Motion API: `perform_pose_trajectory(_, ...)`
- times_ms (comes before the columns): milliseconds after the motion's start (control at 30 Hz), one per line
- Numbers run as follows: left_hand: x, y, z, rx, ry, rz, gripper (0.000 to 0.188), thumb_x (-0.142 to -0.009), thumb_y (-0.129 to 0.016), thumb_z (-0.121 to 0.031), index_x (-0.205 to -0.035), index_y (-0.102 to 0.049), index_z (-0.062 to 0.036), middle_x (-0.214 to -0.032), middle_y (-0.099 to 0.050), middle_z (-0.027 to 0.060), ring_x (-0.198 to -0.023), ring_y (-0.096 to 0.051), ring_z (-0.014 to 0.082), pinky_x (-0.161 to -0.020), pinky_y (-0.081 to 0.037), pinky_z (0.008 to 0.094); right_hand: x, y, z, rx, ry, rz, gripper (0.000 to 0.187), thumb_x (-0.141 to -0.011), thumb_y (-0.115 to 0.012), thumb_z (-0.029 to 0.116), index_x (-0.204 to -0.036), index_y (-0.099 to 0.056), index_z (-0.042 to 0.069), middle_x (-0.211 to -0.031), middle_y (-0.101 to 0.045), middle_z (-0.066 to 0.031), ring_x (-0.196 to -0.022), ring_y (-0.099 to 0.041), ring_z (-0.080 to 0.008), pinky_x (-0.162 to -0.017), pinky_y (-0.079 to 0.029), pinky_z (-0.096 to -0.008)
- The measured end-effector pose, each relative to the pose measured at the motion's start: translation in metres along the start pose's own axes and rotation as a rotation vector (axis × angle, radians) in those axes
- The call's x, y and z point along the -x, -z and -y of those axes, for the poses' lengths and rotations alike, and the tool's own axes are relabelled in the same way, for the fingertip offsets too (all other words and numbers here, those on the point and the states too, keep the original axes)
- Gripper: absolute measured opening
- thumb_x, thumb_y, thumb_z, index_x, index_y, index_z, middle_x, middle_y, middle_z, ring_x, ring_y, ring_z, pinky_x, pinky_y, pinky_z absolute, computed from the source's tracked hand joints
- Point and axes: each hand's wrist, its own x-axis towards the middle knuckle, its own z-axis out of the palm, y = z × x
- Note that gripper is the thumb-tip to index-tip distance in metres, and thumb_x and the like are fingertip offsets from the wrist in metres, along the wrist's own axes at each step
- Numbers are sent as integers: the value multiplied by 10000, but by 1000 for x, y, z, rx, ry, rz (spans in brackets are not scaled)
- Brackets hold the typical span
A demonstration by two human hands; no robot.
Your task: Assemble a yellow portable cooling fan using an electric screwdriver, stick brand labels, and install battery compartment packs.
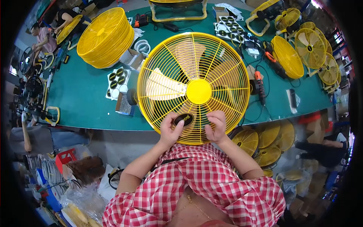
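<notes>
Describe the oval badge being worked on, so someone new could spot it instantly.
Start at the green table, then the big yellow fan guard at its near edge. Low on that grille, the left hand presses a black oval badge. Unlike the badges on sheets farther back, it is already on the wires.

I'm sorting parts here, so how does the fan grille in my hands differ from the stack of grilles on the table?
The fan grille is single, held up by the left hand and right hand; the stack of grilles is many, lying untouched on the green table. The fan grille carries a black oval badge; none shows on the stack of grilles. Both are yellow, round wire.
</notes>
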Motion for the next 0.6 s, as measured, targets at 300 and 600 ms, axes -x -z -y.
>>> perform_pose_trajectory(300,-4,-27,-36,269,331,33,127,-855,-557,-78,-959,-502,-29,-862,-568,-1,-728,-515,35,-610,-425,171,-14,17,14,-608,-907,142,123,-862,-556,107,-934,-533,11,-833,-529,-12,-744,-496,-64,-675,-400,-205)
perform_pose_trajectory(600,-5,-38,-50,167,301,202,189,-859,-546,-46,-1036,-498,-3,-949,-552,29,-828,-520,64,-736,-439,192,-17,37,21,-712,-951,131,82,-846,-587,82,-845,-557,6,-782,-538,8,-708,-499,-41,-645,-409,-189)
